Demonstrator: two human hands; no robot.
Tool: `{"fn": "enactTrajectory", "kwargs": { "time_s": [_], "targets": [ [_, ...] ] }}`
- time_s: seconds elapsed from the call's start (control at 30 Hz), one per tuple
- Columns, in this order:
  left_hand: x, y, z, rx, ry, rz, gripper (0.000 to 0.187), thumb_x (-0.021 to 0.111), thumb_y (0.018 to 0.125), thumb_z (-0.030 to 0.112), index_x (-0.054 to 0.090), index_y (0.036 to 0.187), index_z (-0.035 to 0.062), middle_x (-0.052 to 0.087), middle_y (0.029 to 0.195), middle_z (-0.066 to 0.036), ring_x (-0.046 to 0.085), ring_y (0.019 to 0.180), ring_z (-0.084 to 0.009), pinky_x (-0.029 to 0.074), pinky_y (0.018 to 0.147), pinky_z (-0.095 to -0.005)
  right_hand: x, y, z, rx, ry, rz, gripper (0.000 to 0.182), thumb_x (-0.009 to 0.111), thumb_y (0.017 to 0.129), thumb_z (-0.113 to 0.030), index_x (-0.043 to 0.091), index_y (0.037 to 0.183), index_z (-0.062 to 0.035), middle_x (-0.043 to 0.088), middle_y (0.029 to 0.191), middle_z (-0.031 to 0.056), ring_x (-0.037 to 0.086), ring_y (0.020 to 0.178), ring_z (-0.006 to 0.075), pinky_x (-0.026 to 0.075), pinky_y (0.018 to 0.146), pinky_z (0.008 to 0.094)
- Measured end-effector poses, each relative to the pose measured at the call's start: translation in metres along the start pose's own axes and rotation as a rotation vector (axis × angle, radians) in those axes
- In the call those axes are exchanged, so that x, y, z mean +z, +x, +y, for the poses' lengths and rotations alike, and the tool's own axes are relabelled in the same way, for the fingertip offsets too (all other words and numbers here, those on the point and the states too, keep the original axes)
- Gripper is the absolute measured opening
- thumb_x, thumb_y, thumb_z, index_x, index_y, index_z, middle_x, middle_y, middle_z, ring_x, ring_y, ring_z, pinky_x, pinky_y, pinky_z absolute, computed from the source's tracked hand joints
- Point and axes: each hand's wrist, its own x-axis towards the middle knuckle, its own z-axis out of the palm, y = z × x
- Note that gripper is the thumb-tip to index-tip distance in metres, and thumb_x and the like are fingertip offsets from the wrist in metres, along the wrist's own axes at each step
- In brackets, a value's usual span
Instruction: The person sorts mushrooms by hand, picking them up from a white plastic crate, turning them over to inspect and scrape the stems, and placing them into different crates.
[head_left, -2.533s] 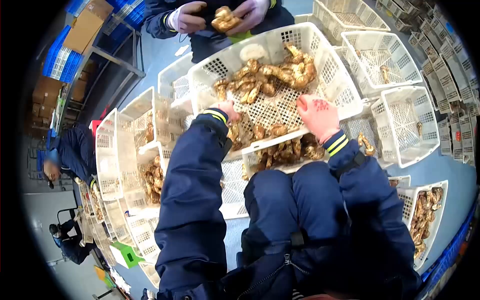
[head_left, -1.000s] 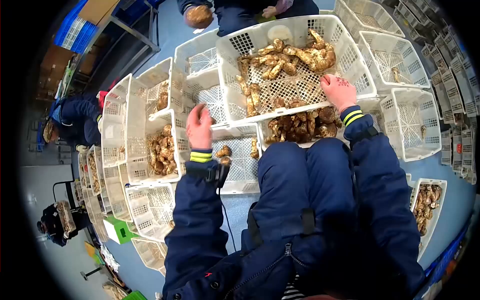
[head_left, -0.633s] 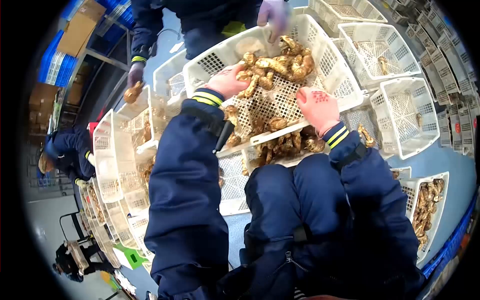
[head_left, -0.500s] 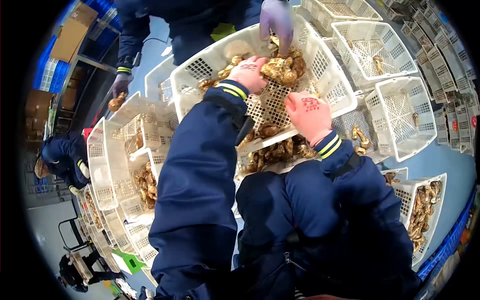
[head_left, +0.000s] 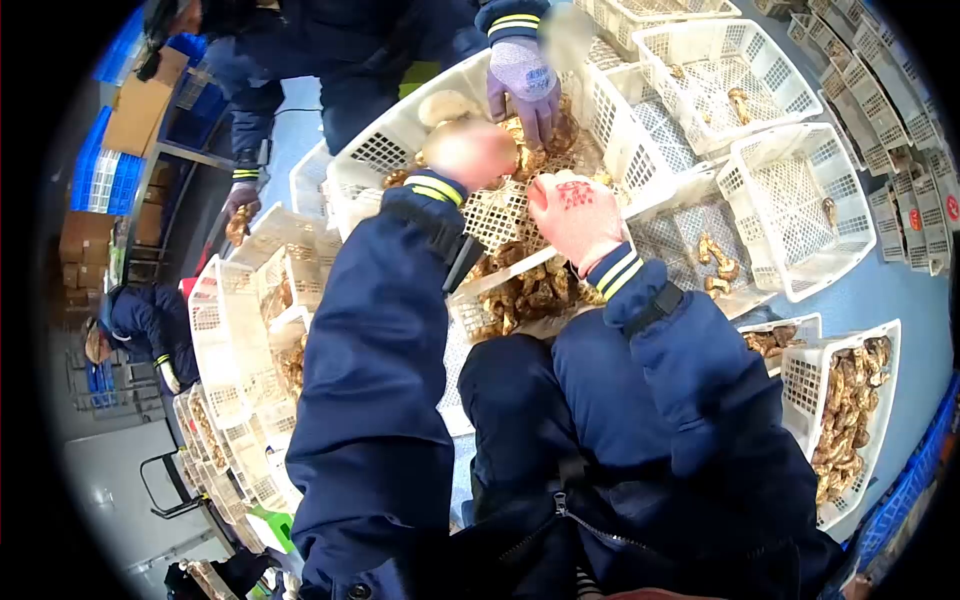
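A large white plastic basket [head_left: 640, 150] with perforated walls stands before me, brown mushrooms [head_left: 562, 125] inside. My left hand [head_left: 470, 155], in a pink glove, is over the basket beside the mushrooms; it is blurred, so its fingers cannot be read. Close by on the right is my right hand [head_left: 577, 215], also pink-gloved, its fingers curled together above the basket's mesh floor. Whatever it holds, if anything, is hidden. Below the near rim, more mushrooms [head_left: 530, 298] lie in another basket. A co-worker's purple-gloved hand [head_left: 525, 88] rests on the mushrooms across from me.
The co-worker's other hand [head_left: 242, 198] holds a mushroom on the left, above white baskets [head_left: 222, 350]. Baskets with a few mushrooms [head_left: 738, 105] stand at upper right. A fuller basket [head_left: 893, 350] is at lower right. Another person [head_left: 145, 320] bends at far left.
My right hand has moved left, closer to my left hand. The co-worker's purple-gloved hand has shifted left and spread over the mushrooms. The whole view has shifted slightly.
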Motion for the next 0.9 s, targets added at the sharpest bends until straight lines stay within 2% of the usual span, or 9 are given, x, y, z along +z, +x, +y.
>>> {"fn": "enactTrajectory", "kwargs": {
  "time_s": [0.17, 0.27, 0.3, 0.37, 0.43, 0.5, 0.57, 0.7, 0.9],
  "targets": [
    [-0.032, -0.112, 0.023, -0.37, -1.367, 0.099, 0.04, 0.059, 0.085, 0.032, 0.053, 0.11, 0.001, 0.06, 0.096, -0.003, 0.058, 0.085, -0.0123, 0.047, 0.072, -0.0249, -0.007, 0.0, -0.004, 0.053, 0.222, -0.035, 0.029, 0.047, 0.084, -0.034, 0.062, 0.088, -0.0096, 0.064, 0.086, 0.0098, 0.061, 0.079, 0.0278, 0.048, 0.066, 0.036],
    [-0.007, -0.172, 0.025, -0.48, -1.641, 0.295, 0.044, 0.059, 0.085, 0.036, 0.051, 0.114, 0.0037, 0.058, 0.098, -0.003, 0.057, 0.081, -0.0147, 0.05, 0.071, -0.0323, -0.023, -0.004, -0.023, 0.071, 1.057, -0.285, 0.048, 0.049, 0.087, -0.044, 0.052, 0.117, -0.0071, 0.058, 0.106, 0.0103, 0.055, 0.098, 0.0209, 0.042, 0.083, 0.0285],
    [-0.004, -0.186, 0.034, -0.241, -1.239, 0.476, 0.043, 0.054, 0.087, 0.039, 0.05, 0.116, 0.0072, 0.06, 0.087, -0.003, 0.059, 0.072, -0.015, 0.047, 0.06, -0.0273, -0.03, -0.012, -0.039, -0.042, 1.289, -0.327, 0.052, 0.049, 0.087, -0.045, 0.049, 0.121, -0.0056, 0.057, 0.109, 0.0094, 0.053, 0.1, 0.0179, 0.04, 0.085, 0.0277],
    [-0.018, -0.216, 0.082, -0.521, -1.918, 0.484, 0.043, 0.053, 0.087, 0.042, 0.049, 0.115, 0.0095, 0.06, 0.088, -0.005, 0.06, 0.073, -0.0172, 0.05, 0.061, -0.0314, -0.05, -0.022, -0.071, -0.174, 1.401, -0.559, 0.051, 0.051, 0.088, -0.039, 0.046, 0.123, -0.0015, 0.054, 0.111, 0.0053, 0.05, 0.099, 0.0112, 0.04, 0.085, 0.0242],
    [0.007, -0.239, 0.075, -0.462, -2.226, 0.354, 0.046, 0.048, 0.087, 0.048, 0.048, 0.115, 0.0116, 0.06, 0.089, -0.007, 0.06, 0.077, -0.0194, 0.051, 0.065, -0.0326, -0.052, -0.038, -0.109, -0.161, 1.474, -0.533, 0.047, 0.053, 0.088, -0.032, 0.046, 0.123, -0.0024, 0.056, 0.102, 0.0041, 0.051, 0.088, 0.0087, 0.042, 0.077, 0.0223],
    [-0.002, -0.264, 0.089, -0.481, -2.202, 0.359, 0.047, 0.046, 0.087, 0.05, 0.048, 0.115, 0.0123, 0.061, 0.091, -0.007, 0.061, 0.079, -0.0202, 0.051, 0.068, -0.0335, -0.061, -0.04, -0.122, -0.21, 1.177, -0.548, 0.039, 0.055, 0.086, -0.024, 0.051, 0.118, -0.0022, 0.059, 0.087, 0.0038, 0.053, 0.078, 0.0089, 0.044, 0.071, 0.0233],
    [-0.002, -0.284, 0.095, -0.515, -2.131, 0.227, 0.047, 0.046, 0.087, 0.05, 0.051, 0.109, 0.0083, 0.062, 0.095, -0.007, 0.061, 0.083, -0.019, 0.049, 0.069, -0.0314, -0.064, -0.048, -0.136, -0.132, 1.21, -0.568, 0.036, 0.055, 0.085, -0.022, 0.054, 0.115, -0.002, 0.059, 0.089, 0.0044, 0.053, 0.08, 0.009, 0.044, 0.072, 0.0232],
    [0.017, -0.307, 0.095, -0.468, -2.113, 0.345, 0.042, 0.05, 0.087, 0.045, 0.054, 0.102, 0.006, 0.062, 0.089, -0.007, 0.061, 0.078, -0.0194, 0.049, 0.071, -0.0329, -0.053, -0.059, -0.157, -0.243, 1.174, -0.569, 0.035, 0.054, 0.086, -0.023, 0.054, 0.115, -0.0034, 0.06, 0.096, 0.0079, 0.055, 0.088, 0.0119, 0.043, 0.08, 0.0254],
    [0.029, -0.355, 0.09, -0.667, -2.034, 0.519, 0.037, 0.049, 0.088, 0.041, 0.055, 0.089, 0.0041, 0.058, 0.071, -0.007, 0.055, 0.062, -0.0182, 0.042, 0.053, -0.0294, -0.048, -0.034, -0.135, -0.263, 0.824, -0.434, 0.039, 0.052, 0.085, -0.035, 0.057, 0.11, -0.0055, 0.062, 0.101, 0.0114, 0.058, 0.094, 0.0231, 0.043, 0.083, 0.0288]
  ]
}}
